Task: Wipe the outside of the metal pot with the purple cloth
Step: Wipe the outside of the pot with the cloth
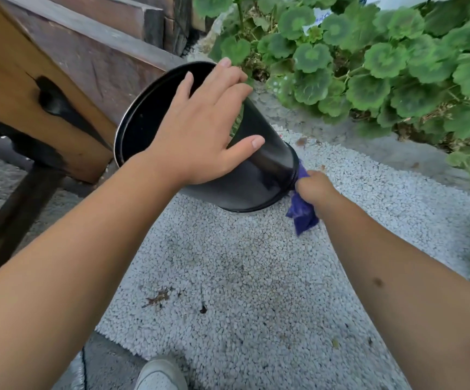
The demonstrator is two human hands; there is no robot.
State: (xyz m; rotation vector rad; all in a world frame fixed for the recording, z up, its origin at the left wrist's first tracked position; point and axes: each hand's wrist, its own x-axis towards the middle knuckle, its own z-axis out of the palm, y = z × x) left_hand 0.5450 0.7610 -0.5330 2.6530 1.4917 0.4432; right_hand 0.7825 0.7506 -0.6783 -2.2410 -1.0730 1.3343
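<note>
A dark metal pot (pixel 253 178) is tilted on the pebbled ground, its open mouth facing left and toward me. My left hand (pixel 203 128) lies spread over the upper rim and side, holding the pot tilted. My right hand (pixel 314 187) is closed on a crumpled purple cloth (pixel 303 215) and presses it against the pot's bottom edge at the right. Part of the cloth hangs below my fist. The pot's base and far side are hidden.
A wooden bench (pixel 45 88) with dark legs stands close at the left of the pot. Leafy green plants (pixel 383 57) crowd the upper right. White pebble ground (pixel 242 291) spreads below, and my shoe (pixel 160 375) shows at the bottom edge.
</note>
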